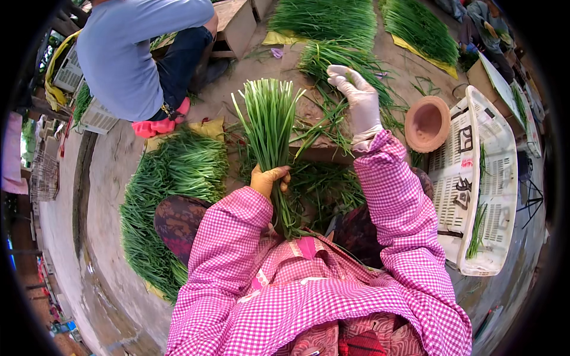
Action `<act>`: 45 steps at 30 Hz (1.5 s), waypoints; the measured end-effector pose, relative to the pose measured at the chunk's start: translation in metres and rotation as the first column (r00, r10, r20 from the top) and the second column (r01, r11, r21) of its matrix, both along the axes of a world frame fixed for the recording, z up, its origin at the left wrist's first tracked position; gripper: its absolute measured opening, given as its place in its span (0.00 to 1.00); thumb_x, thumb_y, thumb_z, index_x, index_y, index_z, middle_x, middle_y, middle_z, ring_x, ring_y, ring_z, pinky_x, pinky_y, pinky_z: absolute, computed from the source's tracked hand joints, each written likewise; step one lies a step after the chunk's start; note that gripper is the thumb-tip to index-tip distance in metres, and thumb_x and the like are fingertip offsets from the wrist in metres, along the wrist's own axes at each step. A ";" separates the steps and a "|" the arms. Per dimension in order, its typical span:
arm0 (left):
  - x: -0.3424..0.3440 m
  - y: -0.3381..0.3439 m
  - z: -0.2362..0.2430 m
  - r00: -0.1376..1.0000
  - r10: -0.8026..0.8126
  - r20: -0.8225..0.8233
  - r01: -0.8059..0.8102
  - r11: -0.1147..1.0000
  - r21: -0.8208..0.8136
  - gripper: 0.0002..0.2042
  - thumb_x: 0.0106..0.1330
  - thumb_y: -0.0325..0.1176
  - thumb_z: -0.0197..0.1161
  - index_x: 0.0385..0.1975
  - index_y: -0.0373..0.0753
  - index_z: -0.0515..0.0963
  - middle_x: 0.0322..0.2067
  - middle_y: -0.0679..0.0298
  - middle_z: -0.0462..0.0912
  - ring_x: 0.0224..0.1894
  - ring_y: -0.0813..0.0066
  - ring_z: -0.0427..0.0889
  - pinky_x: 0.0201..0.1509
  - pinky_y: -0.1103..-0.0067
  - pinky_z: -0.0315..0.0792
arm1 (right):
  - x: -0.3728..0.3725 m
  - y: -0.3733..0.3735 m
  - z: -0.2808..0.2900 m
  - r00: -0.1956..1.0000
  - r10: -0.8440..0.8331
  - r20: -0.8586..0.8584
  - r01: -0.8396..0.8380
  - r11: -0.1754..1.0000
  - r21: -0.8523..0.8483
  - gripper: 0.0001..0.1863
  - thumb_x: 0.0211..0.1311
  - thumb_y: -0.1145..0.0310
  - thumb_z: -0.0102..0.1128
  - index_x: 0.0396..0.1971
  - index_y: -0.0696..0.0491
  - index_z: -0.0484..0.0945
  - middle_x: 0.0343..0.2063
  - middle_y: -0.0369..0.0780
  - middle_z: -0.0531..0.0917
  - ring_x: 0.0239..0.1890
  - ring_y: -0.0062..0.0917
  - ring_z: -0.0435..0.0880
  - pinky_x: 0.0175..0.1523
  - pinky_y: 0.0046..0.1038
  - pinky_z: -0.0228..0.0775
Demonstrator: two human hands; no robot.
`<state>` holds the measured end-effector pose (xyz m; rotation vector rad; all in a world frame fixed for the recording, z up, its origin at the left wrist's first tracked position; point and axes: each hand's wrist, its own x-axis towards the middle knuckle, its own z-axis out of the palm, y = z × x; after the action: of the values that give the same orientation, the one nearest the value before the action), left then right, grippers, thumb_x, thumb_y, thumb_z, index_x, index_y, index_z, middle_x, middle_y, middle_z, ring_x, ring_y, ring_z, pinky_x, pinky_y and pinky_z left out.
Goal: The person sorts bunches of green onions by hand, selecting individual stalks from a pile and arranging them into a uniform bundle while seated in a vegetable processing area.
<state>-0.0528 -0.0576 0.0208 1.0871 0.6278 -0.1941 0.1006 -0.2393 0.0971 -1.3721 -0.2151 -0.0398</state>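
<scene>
My left hand (270,180), in a yellowish glove, is closed around the lower part of a bunch of garlic chives (267,121). The bunch stands upright, its pale cut ends level at the top and its green leaves hanging toward my lap. Off to the right, my right hand (356,98) wears a white glove and is raised over a loose heap of chives (338,56). Its fingers curl toward the thumb, with a bit of green showing between them; what they pinch I cannot make out. Loose chive leaves (323,190) lie between my knees.
A large pile of chives (178,172) lies at my left on yellow sheeting. More chive piles (323,21) lie ahead. To the right are a round clay-coloured stool (427,123) and a white plastic crate (475,196). A person in a light blue shirt (127,59) sits at the far left.
</scene>
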 end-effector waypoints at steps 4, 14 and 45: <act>-0.001 -0.005 -0.008 0.999 -0.021 0.047 0.018 0.997 0.077 0.10 0.52 0.21 0.63 0.33 0.35 0.72 0.18 0.60 0.76 0.15 0.72 0.72 0.17 0.78 0.66 | -0.012 0.017 -0.008 0.918 0.012 0.396 0.171 0.889 -0.424 0.08 0.60 0.72 0.57 0.38 0.52 0.81 0.41 0.38 0.82 0.46 0.25 0.78 0.53 0.23 0.66; -0.008 -0.021 -0.019 0.985 -0.146 0.095 0.123 0.968 0.219 0.15 0.49 0.18 0.62 0.36 0.36 0.69 0.19 0.63 0.75 0.16 0.74 0.73 0.15 0.79 0.67 | -0.007 0.025 -0.037 0.758 0.140 0.637 0.439 0.614 -0.656 0.10 0.42 0.62 0.69 0.25 0.49 0.80 0.33 0.37 0.82 0.45 0.33 0.76 0.52 0.32 0.66; -0.008 -0.011 -0.017 0.963 -0.261 0.067 0.265 0.963 -0.044 0.10 0.54 0.32 0.65 0.29 0.37 0.72 0.17 0.61 0.74 0.14 0.73 0.68 0.16 0.79 0.62 | -0.042 0.039 -0.057 0.600 0.474 0.644 0.494 0.413 -0.765 0.10 0.50 0.69 0.58 0.35 0.49 0.79 0.41 0.35 0.81 0.53 0.28 0.73 0.63 0.37 0.52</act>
<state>-0.0608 -0.0683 0.0038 1.1196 0.4196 -0.4043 0.0586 -0.2002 0.0404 -2.4526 -1.1988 -0.7069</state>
